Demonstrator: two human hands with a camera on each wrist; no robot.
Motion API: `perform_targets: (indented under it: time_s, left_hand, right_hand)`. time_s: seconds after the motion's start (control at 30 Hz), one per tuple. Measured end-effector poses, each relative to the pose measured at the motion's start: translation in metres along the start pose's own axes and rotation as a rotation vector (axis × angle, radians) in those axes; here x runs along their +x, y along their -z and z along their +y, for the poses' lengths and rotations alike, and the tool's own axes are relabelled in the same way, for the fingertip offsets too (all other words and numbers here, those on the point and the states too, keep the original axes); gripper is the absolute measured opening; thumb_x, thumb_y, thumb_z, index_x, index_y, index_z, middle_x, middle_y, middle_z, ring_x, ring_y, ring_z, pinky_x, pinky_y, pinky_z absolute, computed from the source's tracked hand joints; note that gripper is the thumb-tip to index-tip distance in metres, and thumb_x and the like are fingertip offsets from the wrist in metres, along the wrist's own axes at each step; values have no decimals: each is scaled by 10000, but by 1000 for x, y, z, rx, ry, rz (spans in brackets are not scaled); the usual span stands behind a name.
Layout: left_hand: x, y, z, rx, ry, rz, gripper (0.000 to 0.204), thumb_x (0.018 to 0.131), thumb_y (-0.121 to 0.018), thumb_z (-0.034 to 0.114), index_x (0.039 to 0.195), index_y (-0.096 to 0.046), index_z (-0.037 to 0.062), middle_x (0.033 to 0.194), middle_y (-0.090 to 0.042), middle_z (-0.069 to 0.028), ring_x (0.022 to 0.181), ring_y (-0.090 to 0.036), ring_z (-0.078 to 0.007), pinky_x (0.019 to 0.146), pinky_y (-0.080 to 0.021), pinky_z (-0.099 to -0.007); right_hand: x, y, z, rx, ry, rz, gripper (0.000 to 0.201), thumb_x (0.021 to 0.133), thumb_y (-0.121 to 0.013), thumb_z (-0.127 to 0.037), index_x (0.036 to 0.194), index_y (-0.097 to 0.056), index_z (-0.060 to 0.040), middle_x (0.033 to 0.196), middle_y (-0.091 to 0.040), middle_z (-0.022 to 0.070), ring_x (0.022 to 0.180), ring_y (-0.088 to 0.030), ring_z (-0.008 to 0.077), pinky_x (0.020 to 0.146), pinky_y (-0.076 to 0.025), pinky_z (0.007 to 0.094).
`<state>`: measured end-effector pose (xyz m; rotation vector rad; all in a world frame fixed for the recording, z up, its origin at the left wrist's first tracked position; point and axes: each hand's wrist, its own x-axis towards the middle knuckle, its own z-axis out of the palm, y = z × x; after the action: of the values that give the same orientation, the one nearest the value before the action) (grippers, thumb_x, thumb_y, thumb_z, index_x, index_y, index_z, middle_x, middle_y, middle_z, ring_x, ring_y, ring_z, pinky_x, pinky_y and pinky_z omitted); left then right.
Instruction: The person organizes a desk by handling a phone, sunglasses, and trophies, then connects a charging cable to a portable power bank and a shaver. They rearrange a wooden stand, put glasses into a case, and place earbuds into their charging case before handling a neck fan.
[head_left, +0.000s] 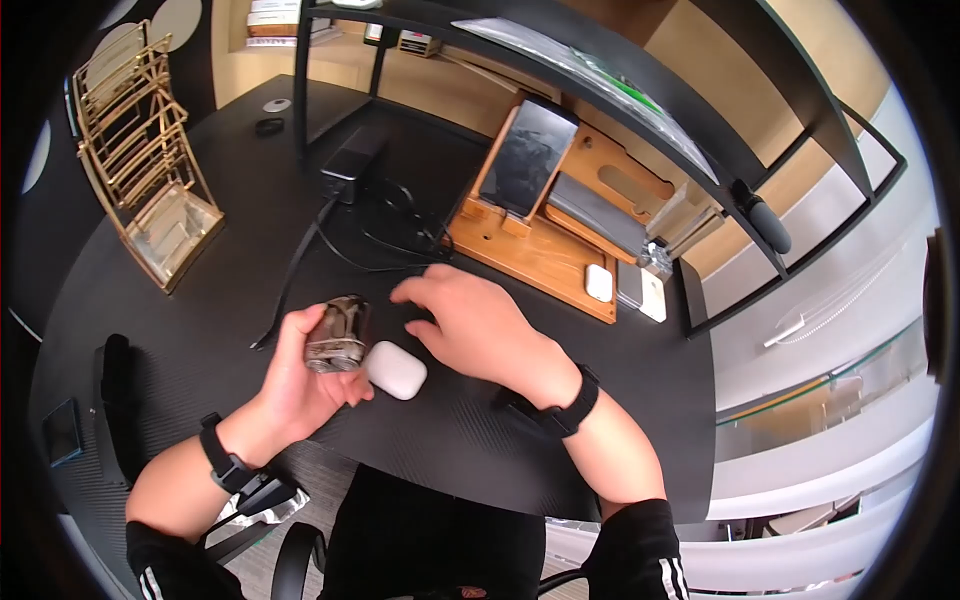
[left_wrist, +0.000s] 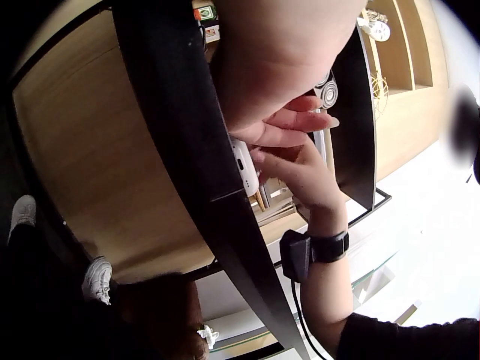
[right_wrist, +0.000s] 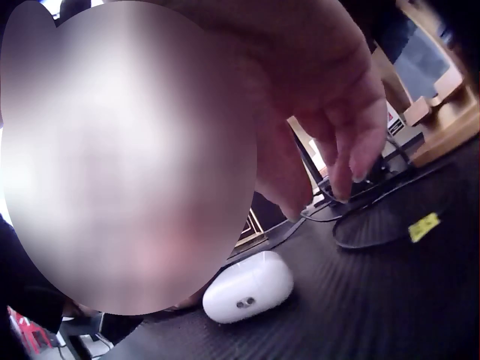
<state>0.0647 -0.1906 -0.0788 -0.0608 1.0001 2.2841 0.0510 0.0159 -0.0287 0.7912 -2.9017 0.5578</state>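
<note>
My left hand [head_left: 300, 390] holds a small dark, glossy object [head_left: 338, 335] upright between thumb and fingers. Its lower end in the head view looks like rounded parts side by side, and a round silver, ringed end [left_wrist: 328, 94] shows in the left wrist view. On the desk just right of that hand lies a white earbuds case [head_left: 397, 370], its port side facing the right wrist camera. My right hand [head_left: 475, 320] hovers over the desk beyond the case, palm down, fingers loosely bent with nothing in them.
A black adapter [head_left: 345, 168] and its cables [head_left: 375, 265] lie behind the hands. To the right stands a wooden organiser [head_left: 540, 265] bearing a tablet-like screen [head_left: 530, 155]. A gold wire rack [head_left: 150, 170] is at left, and a black shelf frame [head_left: 600, 85] spans the back.
</note>
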Motion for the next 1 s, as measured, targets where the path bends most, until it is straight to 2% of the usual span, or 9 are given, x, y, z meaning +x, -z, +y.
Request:
perform_targets:
  time_s: [0.1, 0.17, 0.23, 0.3, 0.37, 0.57, 0.7, 0.8, 1.0]
  left_hand:
    - [-9, -5, 4, 58, -83, -115, 499, 904, -324, 527, 869, -549, 84, 508, -440, -39, 429, -447, -197, 575, -445, -338]
    - [-17, -15, 13, 73, -108, -84, 490, 909, -309, 516, 860, -544, 88, 490, -423, -34, 394, -428, -188, 543, -442, -333]
    - [-23, -16, 22, 66, -242, -256, 486, 914, -300, 517, 859, -533, 95, 491, -418, -27, 385, -417, -169, 518, -431, -321]
    - [-31, -27, 35, 7, -336, -194, 493, 923, -293, 533, 836, -503, 96, 478, -375, -9, 358, -361, -147, 483, -397, -300]
    - [-36, -30, 48, -68, -410, -199, 478, 924, -311, 521, 802, -468, 87, 479, -363, -1, 360, -349, -135, 471, -375, -288]
    - [-35, -22, 67, -158, -511, -154, 433, 930, -389, 490, 802, -459, 83, 517, -347, 12, 391, -327, -106, 491, -378, -261]
    - [-23, -6, 69, -337, -453, -130, 397, 950, -409, 447, 841, -493, 75, 585, -383, 5, 473, -389, -98, 546, -460, -273]
    - [-13, 10, 72, -196, -541, 45, 490, 964, -342, 477, 1020, -552, 37, 921, -647, -104, 738, -638, -177, 678, -543, -297]
    - [-6, 4, 74, 69, -686, 162, 422, 995, -393, 422, 1176, -496, 55, 1064, -628, -154, 924, -656, -227, 647, -566, -273]
  right_hand:
    - [39, -18, -11, 139, 86, 47, 328, 748, -686, -67, 1069, -621, -83, 959, -589, 96, 895, -610, 282, 752, -495, 361]
    - [66, -37, -15, 310, 437, 136, 357, 719, -686, -32, 1067, -615, -62, 979, -592, 97, 904, -609, 286, 763, -494, 350]
    - [82, -47, -25, 423, 523, 159, 376, 681, -707, -61, 1047, -621, -72, 947, -607, 91, 895, -617, 287, 769, -494, 331]
    - [91, -48, -44, 348, 259, -185, 382, 657, -736, -179, 1009, -631, -73, 1001, -588, 166, 905, -621, 319, 733, -523, 364]
    - [102, -70, -44, 223, 358, -259, 338, 661, -735, -204, 968, -652, -91, 956, -586, 177, 901, -624, 322, 727, -523, 385]
    - [103, -89, -39, 337, 293, -164, 168, 743, -687, -165, 895, -683, -94, 908, -589, 152, 877, -571, 296, 752, -485, 393]
    - [105, -72, -27, 552, 448, 139, 160, 794, -688, -194, 850, -662, -46, 758, -531, 115, 788, -527, 246, 707, -443, 338]
    - [108, -60, -19, 901, 238, 229, 198, 898, -625, -205, 822, -587, -26, 760, -451, 33, 743, -474, 122, 621, -392, 263]
    - [102, -41, -8, 1124, 93, 55, 346, 1012, -390, -347, 1064, -544, -41, 866, -481, 1, 822, -499, 97, 602, -473, 249]
